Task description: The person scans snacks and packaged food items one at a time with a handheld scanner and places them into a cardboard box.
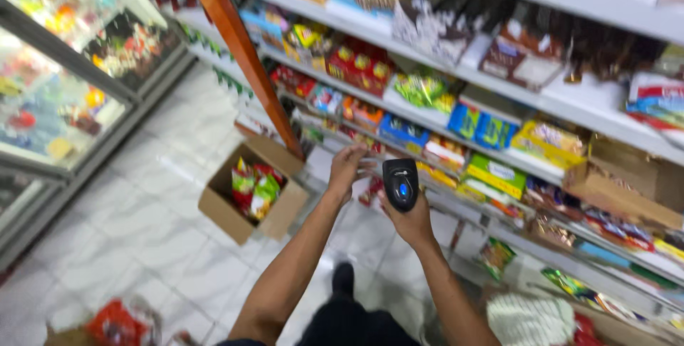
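Scanner [400,183] upright, seemingly facing shelves [499,114].

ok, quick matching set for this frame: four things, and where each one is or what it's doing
Things:
1. right hand
2. left hand
3. cardboard box
4. orange post

Places or states:
A. on the floor tiles, open, with snack bags inside
B. slanting up beside the shelves
C. reaching toward the lower shelf
D. closed around a black handheld scanner

Pairs: 1-D, 2-C, 3-A, 4-B
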